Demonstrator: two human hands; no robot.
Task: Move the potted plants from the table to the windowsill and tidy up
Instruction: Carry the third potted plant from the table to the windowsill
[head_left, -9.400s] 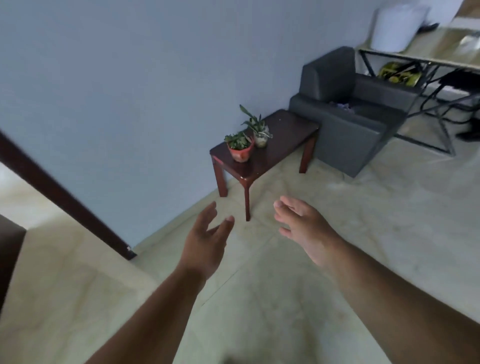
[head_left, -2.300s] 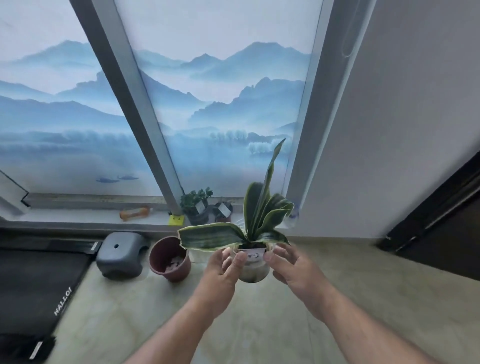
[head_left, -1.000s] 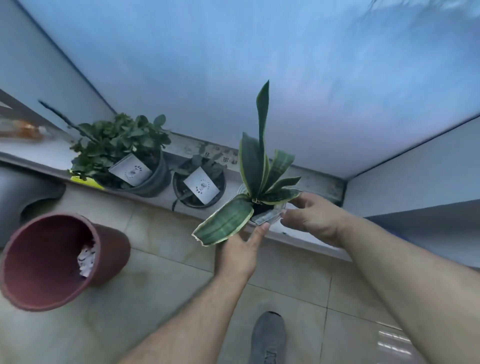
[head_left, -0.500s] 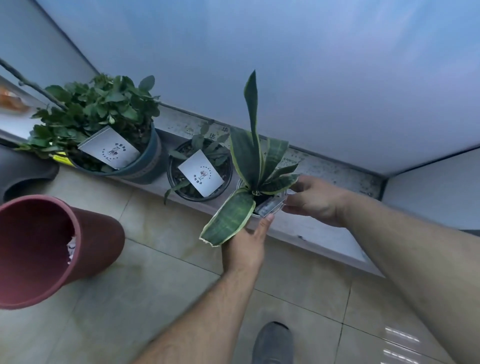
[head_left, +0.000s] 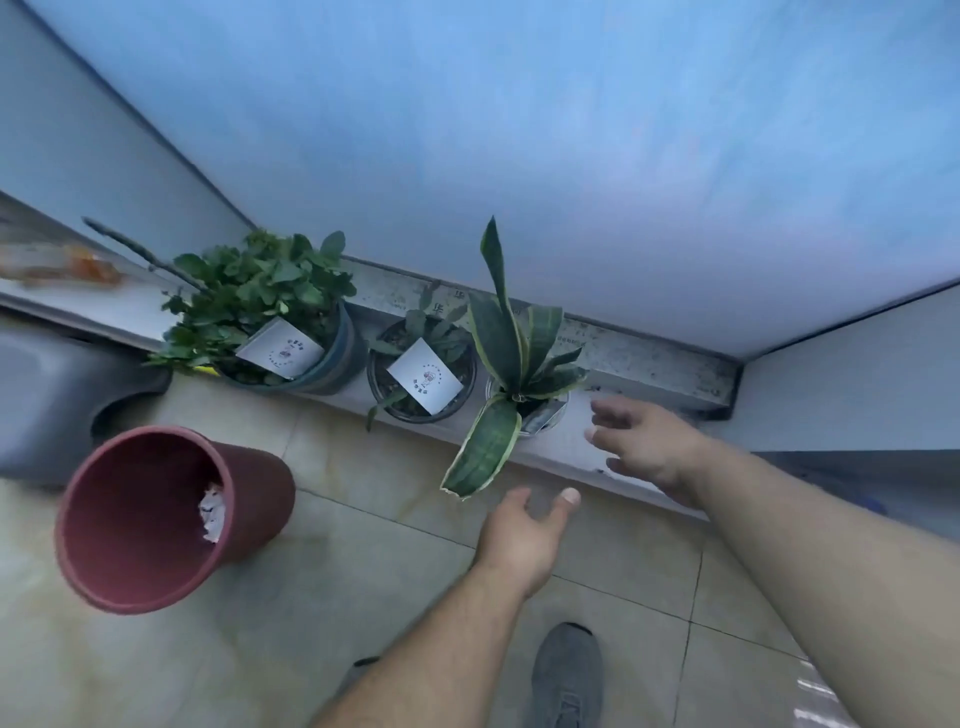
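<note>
The snake plant with stiff, yellow-edged green leaves in a small clear pot (head_left: 511, 387) stands on the pale stone windowsill (head_left: 571, 447), just right of a black pot with a white card (head_left: 422, 376) and a leafy plant in a blue-grey pot (head_left: 283, 332). Both hands are empty with fingers spread — the left hand (head_left: 522, 535) below the drooping leaf, the right hand (head_left: 641, 447) just beside the pot, not touching. A dark red plastic bin (head_left: 156, 514) sits on the tiled floor.

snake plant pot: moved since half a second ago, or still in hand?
Yes. The snake plant pot now stands on the windowsill, beside the small black pot. Both the left hand and right hand are open and off it.
</note>
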